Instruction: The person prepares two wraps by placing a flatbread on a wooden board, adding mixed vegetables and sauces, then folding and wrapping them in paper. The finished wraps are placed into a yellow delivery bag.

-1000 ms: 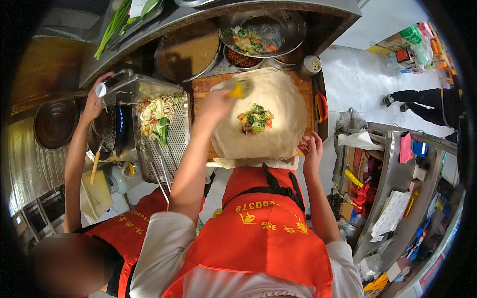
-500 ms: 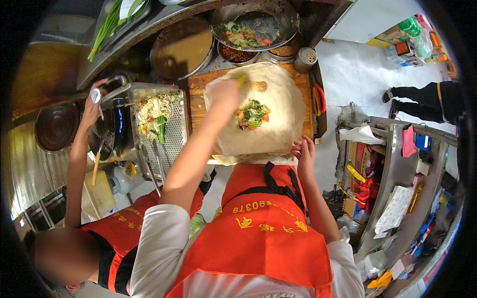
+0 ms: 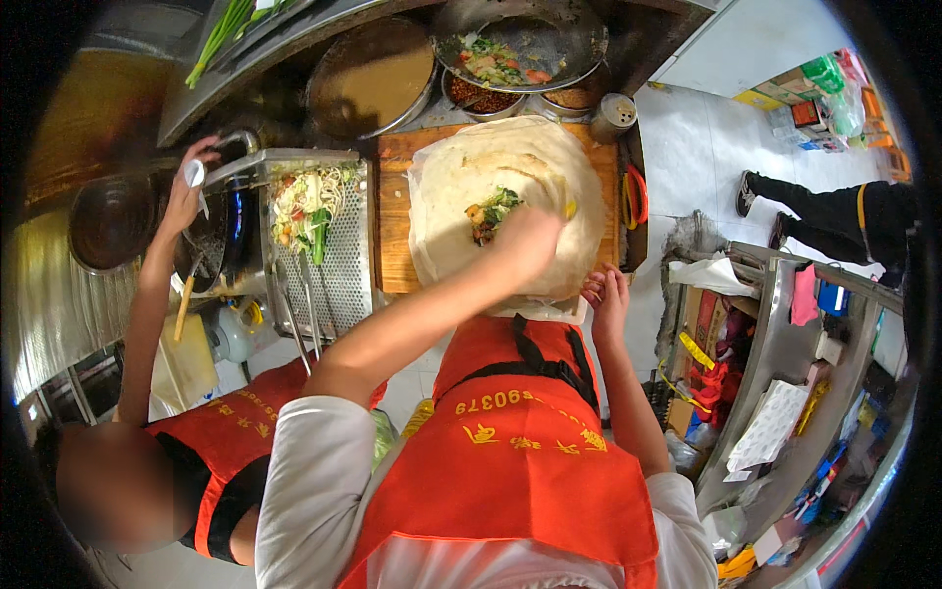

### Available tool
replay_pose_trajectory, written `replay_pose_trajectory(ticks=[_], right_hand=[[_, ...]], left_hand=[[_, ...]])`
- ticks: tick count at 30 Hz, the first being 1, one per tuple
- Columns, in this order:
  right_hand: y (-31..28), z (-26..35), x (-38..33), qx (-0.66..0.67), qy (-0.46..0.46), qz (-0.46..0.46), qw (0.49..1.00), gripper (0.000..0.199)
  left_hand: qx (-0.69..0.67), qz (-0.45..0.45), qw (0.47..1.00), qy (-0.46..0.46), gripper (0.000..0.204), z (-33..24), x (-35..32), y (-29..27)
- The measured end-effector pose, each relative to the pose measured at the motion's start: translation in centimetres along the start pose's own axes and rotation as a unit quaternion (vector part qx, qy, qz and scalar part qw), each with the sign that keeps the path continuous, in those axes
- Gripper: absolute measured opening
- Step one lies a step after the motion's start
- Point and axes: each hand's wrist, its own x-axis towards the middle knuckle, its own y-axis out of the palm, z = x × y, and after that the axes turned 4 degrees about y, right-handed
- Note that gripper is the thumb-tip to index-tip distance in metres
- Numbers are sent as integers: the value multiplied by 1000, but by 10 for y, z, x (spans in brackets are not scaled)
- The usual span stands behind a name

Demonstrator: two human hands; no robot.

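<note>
A round, pale flatbread (image 3: 442, 231) lies over the wooden board (image 3: 392, 265) in front of me, with brown sauce streaks on its far right part. Cooked greens with bits of orange and red, a vegetable filling (image 3: 483, 218), are heaped near its middle. My left hand (image 3: 530, 240) is over the bread just right of the filling, smeared by motion. It is closed on a small yellow-tipped tool (image 3: 571, 209), mostly hidden by the fingers. By the bread's near right corner, my right hand (image 3: 606, 290) rests with fingers loosely curled and apart, holding nothing I can see.
Left of the board stands a perforated metal tray (image 3: 348, 285) with noodles and vegetables and tongs (image 3: 312, 294). Behind are a brown batter pan (image 3: 373, 83), a wok (image 3: 579, 44), spice bowls (image 3: 481, 103) and a shaker (image 3: 613, 113). A co-worker's hand (image 3: 186, 191) holds something white.
My left hand has swept from the bread's far left toward the near right with the tool. Brown sauce is now spread in curved streaks. My right hand stays by the corner.
</note>
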Motion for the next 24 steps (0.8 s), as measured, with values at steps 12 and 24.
replay_pose_trajectory(ticks=[12, 24], right_hand=[[-5, 0, 9, 3, 6, 10, 1000, 28], [9, 5, 10, -8, 20, 23, 1000, 27]], left_hand=[[-239, -133, 900, -339, 24, 192, -116, 19], [-262, -234, 870, -346, 24, 141, -102, 56]])
